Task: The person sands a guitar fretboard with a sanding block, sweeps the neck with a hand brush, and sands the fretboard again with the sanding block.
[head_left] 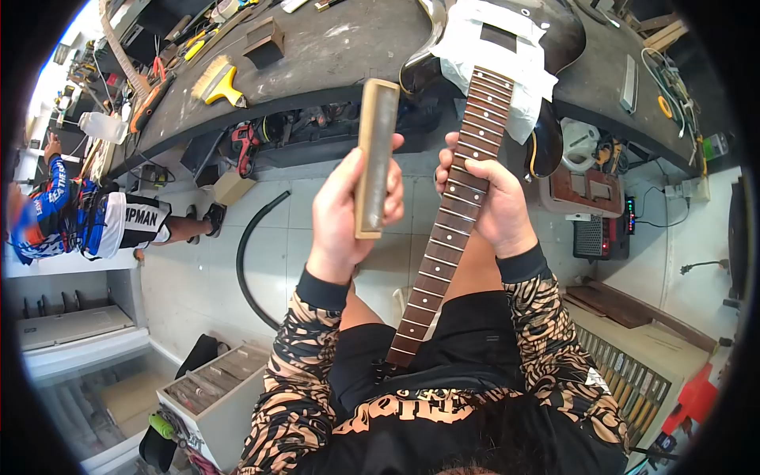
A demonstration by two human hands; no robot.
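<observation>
My left hand (344,207) is wrapped round a long sanding block (378,150), a wooden-edged bar with a grey worn face turned up. The bar stands nearly upright in view, left of the guitar neck and apart from it. My right hand (500,204) grips the guitar neck (450,229) around its middle, thumb on the dark fretboard and fingers at the far edge. The neck slants from my lap up to the black guitar body (556,30), which rests at the workbench edge with white paper (526,87) over its top.
The dark workbench (317,71) holds a yellow-handled brush (222,83), a small metal box (264,41) and tools. A co-worker (87,218) sits at the left. A black hose (247,257) lies on the floor. Drawers and a red-lit amplifier (599,237) stand nearby.
</observation>
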